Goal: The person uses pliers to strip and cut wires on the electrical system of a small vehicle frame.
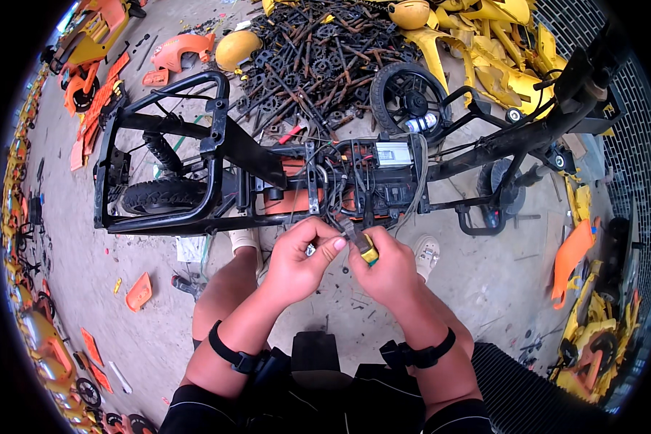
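A stripped black scooter frame [218, 170] lies across the view, with bundled wires [336, 177] and a silver boxed component [392, 154] on its middle deck. Just below the deck, my left hand [300, 264] has its thumb and forefinger curled together by some small thing I cannot make out, near the wire ends. Beside it, my right hand [383, 271] is closed on a tool [368, 249] with a yellow-and-green grip and a dark metal part pointing up toward the wires. The two hands nearly touch.
Behind the frame lie a pile of rusty metal parts [311, 72], a loose wheel [396, 95] and yellow plastic panels [513, 72]. Orange panels [573, 253] lie at right and left. My feet are just below the frame. A tiled wall [615, 173] runs along the right.
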`<state>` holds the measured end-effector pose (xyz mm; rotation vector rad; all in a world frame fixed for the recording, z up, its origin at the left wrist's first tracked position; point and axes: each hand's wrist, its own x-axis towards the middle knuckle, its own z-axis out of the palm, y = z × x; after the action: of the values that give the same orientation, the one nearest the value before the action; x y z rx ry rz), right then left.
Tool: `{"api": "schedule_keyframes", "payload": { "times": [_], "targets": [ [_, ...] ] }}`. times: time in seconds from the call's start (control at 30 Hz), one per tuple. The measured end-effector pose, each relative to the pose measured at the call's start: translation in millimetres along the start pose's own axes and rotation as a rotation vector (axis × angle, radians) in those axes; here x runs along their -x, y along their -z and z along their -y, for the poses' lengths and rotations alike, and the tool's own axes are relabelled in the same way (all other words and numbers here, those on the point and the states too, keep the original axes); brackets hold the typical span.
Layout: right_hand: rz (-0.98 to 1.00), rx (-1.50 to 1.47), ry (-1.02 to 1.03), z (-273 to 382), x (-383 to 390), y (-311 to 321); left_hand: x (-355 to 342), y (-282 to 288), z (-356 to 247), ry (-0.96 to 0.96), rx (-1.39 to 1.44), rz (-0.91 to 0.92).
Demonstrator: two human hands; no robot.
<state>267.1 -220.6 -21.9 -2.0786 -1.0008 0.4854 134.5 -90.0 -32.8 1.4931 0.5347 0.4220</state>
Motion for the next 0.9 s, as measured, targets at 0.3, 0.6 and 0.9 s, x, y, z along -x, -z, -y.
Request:
{"api": "schedule_keyframes", "payload": {
  "times": [0.3, 0.6, 0.9],
  "targets": [
    [-0.07, -0.314, -0.265, -25.8, -14.9, 33.0, 1.5, -0.2, 4.6, 0.081, 0.163, 0.005],
    [0.504, -0.791, -0.328, -22.0, -4.9, 21.3, -8.9, -9.7, 4.4, 0.094, 0.294, -0.037],
    [0.968, -1.005, -0.41, -28.3, -1.3, 3.6, -18.4, -13.2, 11.0, 0.177, 0.327, -0.078]
  ]
}}
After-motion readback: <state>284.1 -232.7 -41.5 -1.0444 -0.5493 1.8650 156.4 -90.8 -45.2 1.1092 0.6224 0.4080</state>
